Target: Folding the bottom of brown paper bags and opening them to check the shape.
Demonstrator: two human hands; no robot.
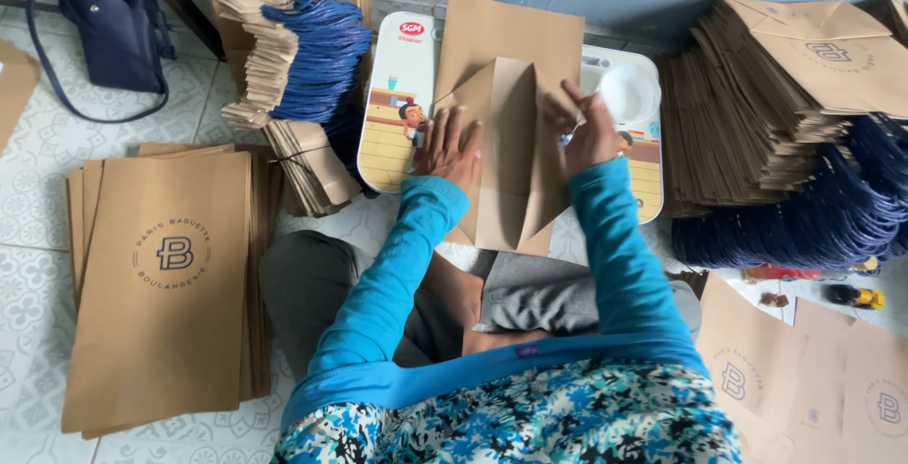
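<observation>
A flat brown paper bag (511,48) lies on a small printed lap table (397,95) in front of me, its bottom end folded open into diamond-shaped flaps. My left hand (452,150) presses flat on the left flap, fingers spread. On the right flap, my right hand (586,128) has its fingers curled and pinches the fold's edge. Both arms wear bright blue sleeves.
A stack of flat brown bags (165,284) lies on the tiled floor at left. Bundles of folded paper pieces with blue cord handles (317,52) stand behind it. At right sit a tall pile of bags (757,95), more blue handles (823,218) and loose bags (804,379). A dark handbag (109,24) lies far left.
</observation>
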